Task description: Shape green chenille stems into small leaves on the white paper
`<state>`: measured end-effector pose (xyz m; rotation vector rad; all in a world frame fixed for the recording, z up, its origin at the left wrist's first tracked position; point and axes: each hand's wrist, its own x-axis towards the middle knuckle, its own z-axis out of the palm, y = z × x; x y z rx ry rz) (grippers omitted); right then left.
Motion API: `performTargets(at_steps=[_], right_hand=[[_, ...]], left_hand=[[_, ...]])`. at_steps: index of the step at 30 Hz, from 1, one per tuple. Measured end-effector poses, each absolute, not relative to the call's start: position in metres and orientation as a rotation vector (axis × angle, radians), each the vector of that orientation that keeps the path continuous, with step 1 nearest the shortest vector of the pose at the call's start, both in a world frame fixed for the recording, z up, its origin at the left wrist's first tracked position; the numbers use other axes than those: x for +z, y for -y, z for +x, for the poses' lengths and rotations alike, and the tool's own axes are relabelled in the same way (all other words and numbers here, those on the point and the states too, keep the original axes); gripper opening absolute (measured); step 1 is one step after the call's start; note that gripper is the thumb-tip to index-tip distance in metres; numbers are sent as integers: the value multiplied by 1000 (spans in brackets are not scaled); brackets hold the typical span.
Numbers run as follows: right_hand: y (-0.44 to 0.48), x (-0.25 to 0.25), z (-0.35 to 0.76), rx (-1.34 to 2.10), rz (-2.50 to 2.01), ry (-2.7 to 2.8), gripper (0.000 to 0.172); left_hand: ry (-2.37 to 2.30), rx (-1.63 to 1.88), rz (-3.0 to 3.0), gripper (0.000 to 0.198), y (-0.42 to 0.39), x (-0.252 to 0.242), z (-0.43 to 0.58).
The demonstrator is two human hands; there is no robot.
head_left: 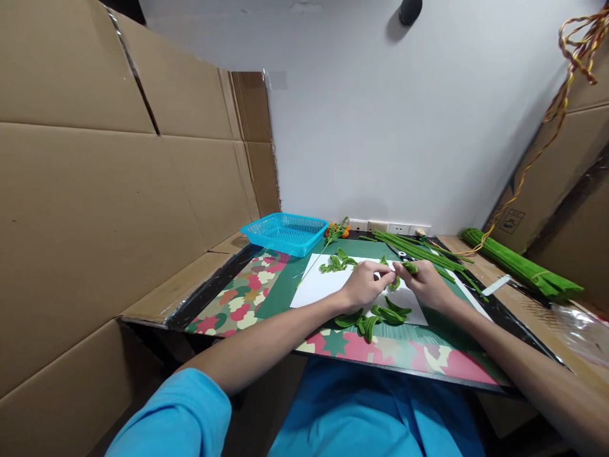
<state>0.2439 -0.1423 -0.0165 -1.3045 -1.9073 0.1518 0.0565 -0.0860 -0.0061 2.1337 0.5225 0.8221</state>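
Above the white paper (309, 289), my left hand (365, 284) and my right hand (425, 282) meet at their fingertips. The fingers of my right hand are closed around a green fuzzy piece (410, 268). My left hand is pinched at its near end; whatever lies between those fingertips is too small to make out. Curved green leaf shapes (391, 313) lie on the mat below my hands, at the paper's near edge. Another group of green pieces (337, 262) rests on the paper, beyond my left hand. A bit of green also shows just under my fingertips.
A blue basket (288, 233) stands at the back left, with an orange flower (343, 230) beside it. Loose green stems (413, 246) lie over scissors (406, 256) at the back right. A thick green bundle (521, 263) and a plastic bag (583, 330) are farther right.
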Motion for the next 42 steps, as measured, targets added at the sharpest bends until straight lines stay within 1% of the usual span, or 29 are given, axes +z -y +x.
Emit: performTargets(at_steps=[5,8,16,22,29,33,35,40,42], right_hand=[[143,-13,248,-176,-1448,1949,67],[143,-8,253,-267,-1461,1906,64],[142,-6,263,-309,-1410,1850,59],[144,-7,263,-437,-1381,1804,55],[144,-9,262,-509,-1376,1778,54],[145,-11,259,-476,-1378,1794,55],[145,-10,257,-392,-1387,1830,55],[144,-8,249,65,-1286,1991,58],[144,-8,246,186,-1250,1969,60]], left_hand=[[-544,764,2013,32,90,-4,57],[-536,749,1998,33,92,-1,57],[-561,779,2028,35,92,3,57],[-584,757,2018,32,90,2,56],[-498,660,1844,41,91,-1,55],[-477,651,1809,42,91,-3,57],[-479,651,1783,42,90,-4,57],[-477,656,1844,42,88,-5,57],[-465,691,1921,40,88,-4,57]])
